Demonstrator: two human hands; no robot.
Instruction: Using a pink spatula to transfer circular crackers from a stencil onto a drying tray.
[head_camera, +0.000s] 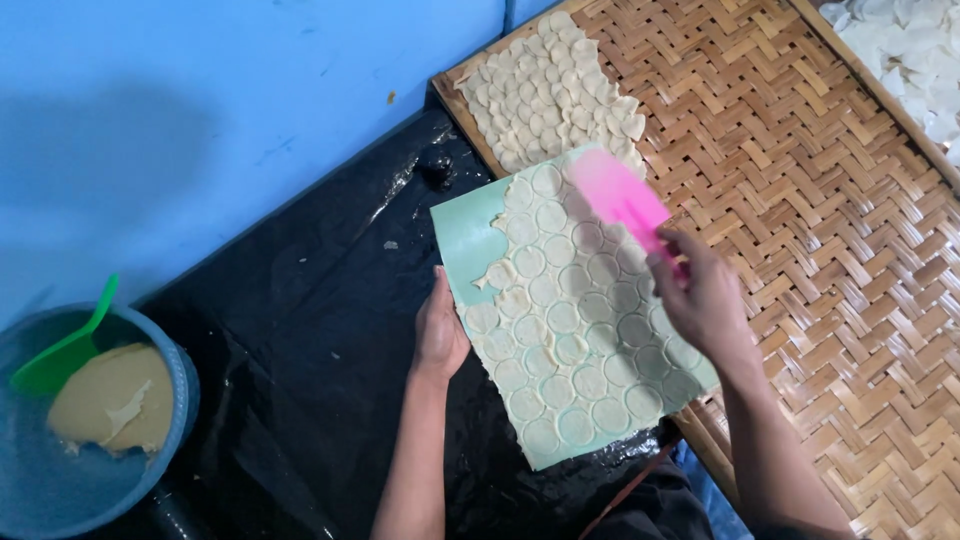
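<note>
A pale green board (462, 232) lies tilted on the black sheet, covered with several thin round dough discs (562, 318). My left hand (440, 330) grips the board's left edge. My right hand (703, 296) is shut on a pink scraper (618, 196), blurred with motion, over the board's upper right part. Just beyond the board, a patch of overlapping dough discs (553, 92) lies on the woven bamboo tray (800, 200).
A blue bucket (185, 385) at the lower left holds a lump of beige dough (115, 395) and a green scoop (62, 352). Black plastic sheet (300, 330) covers the floor. A blue wall (200, 100) stands behind. More white discs (915, 45) lie at the top right.
</note>
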